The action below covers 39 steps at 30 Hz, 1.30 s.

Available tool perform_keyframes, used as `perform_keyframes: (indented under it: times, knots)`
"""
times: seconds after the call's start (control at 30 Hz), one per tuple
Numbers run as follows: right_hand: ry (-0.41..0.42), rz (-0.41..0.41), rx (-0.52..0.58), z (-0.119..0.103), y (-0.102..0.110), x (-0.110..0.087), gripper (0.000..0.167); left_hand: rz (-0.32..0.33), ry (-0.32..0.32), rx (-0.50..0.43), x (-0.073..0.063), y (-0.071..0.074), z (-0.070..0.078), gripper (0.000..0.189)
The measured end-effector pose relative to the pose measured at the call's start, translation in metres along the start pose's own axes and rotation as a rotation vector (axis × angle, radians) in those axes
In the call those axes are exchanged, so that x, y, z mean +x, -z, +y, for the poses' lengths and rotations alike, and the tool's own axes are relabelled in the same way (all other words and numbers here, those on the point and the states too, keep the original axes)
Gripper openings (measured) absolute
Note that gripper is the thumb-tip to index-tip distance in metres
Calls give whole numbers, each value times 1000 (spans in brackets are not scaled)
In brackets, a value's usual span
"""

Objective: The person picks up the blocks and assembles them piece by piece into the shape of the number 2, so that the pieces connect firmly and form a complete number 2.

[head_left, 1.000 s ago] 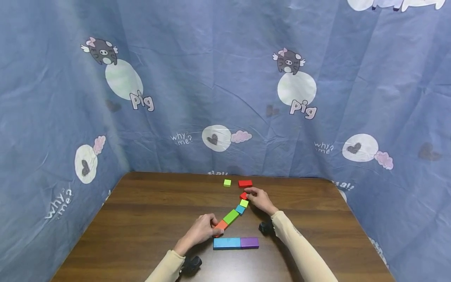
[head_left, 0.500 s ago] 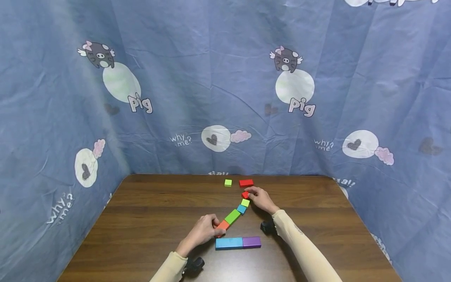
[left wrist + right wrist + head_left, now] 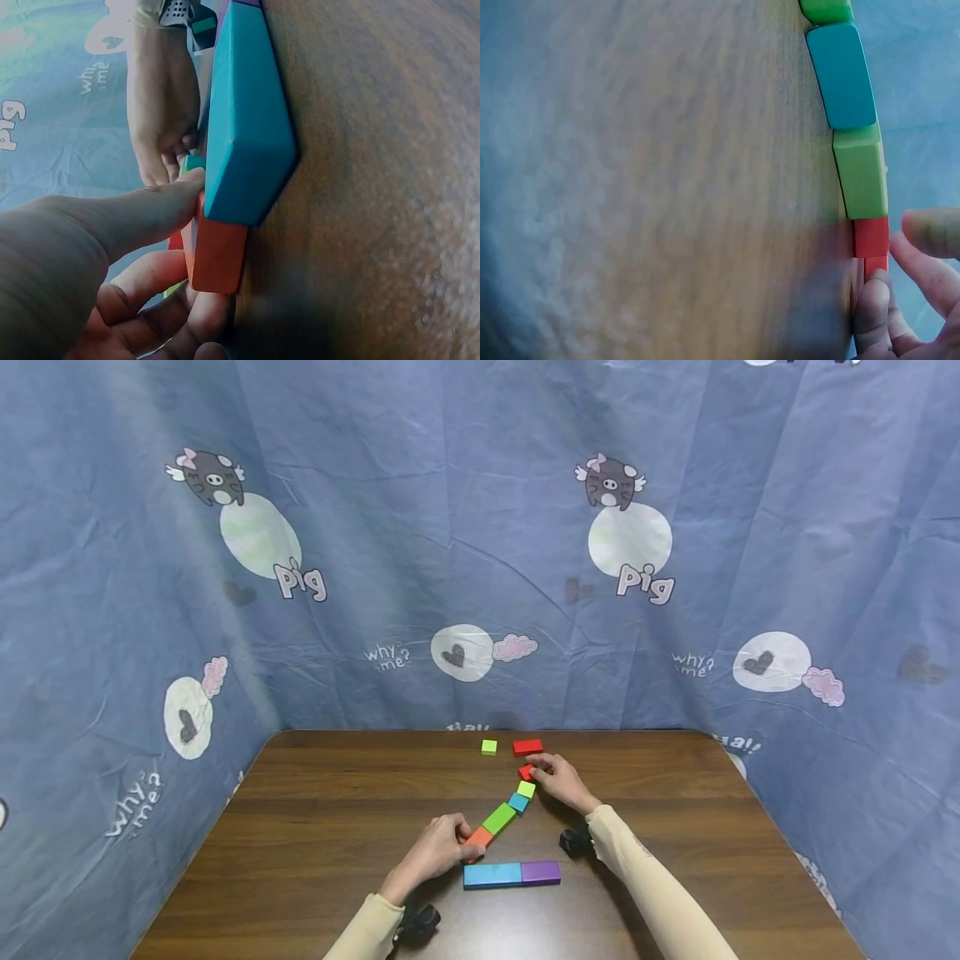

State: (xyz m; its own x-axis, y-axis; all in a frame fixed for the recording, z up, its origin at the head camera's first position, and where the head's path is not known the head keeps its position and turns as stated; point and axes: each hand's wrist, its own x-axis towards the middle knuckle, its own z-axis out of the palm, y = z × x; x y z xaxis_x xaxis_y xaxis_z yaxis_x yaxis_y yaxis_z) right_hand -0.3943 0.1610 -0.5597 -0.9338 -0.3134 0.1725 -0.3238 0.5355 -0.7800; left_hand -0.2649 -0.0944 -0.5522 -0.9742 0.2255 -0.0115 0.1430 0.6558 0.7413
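A curved row of coloured blocks crosses the middle of the table. My left hand point(image 3: 433, 853) grips the orange block point(image 3: 219, 251) at its near end, thumb on one side and fingers on the other. After it come a longer green block point(image 3: 498, 819), a small blue block point(image 3: 843, 75) and a yellow-green block point(image 3: 861, 176). At the far end, my right hand point(image 3: 564, 783) has thumb and fingers around a small red block point(image 3: 524, 772), which they partly cover. In the right wrist view, fingertips sit close to the table beside this red block point(image 3: 870, 237).
In front of the row, a long light-blue block point(image 3: 492, 875) lies end to end with a purple block point(image 3: 541, 872). Toward the back edge are a red rectangular block point(image 3: 527, 747) and a yellow-green block point(image 3: 489, 747). A patterned blue cloth point(image 3: 360, 610) hangs behind the table point(image 3: 337, 777).
The head view has shifted slightly, so the blocks appear a little farther right. Both hands keep nearly the same places at the orange and small red blocks.
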Motion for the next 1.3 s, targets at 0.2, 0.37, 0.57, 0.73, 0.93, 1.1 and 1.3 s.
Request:
perform_keyframes:
  times: [0.2, 0.37, 0.57, 0.73, 0.93, 1.1, 1.3]
  knots:
    - [-54, -26, 195, 7, 5, -2, 34, -6, 24, 0, -1, 1, 2, 26]
    - [-89, -81, 291, 5, 14, -11, 35, -15, 23, -14, -1, 0, 3, 26]
    - [56, -182, 258, -20, 26, -28, 39, -24, 27, -28, -3, -1, 2, 26]
    - [140, -235, 252, -25, 27, -33, 44, -19, 29, -22, -3, 0, 2, 25]
    - [101, -113, 261, -5, 14, -23, 41, 11, 27, 7, -2, 1, 6, 27]
    - [-26, 26, 270, 6, 5, -17, 37, 21, 12, 25, -3, 0, 7, 27]
    - [-38, -23, 173, 5, 3, -17, 42, 24, 8, 28, -3, 0, 6, 27]
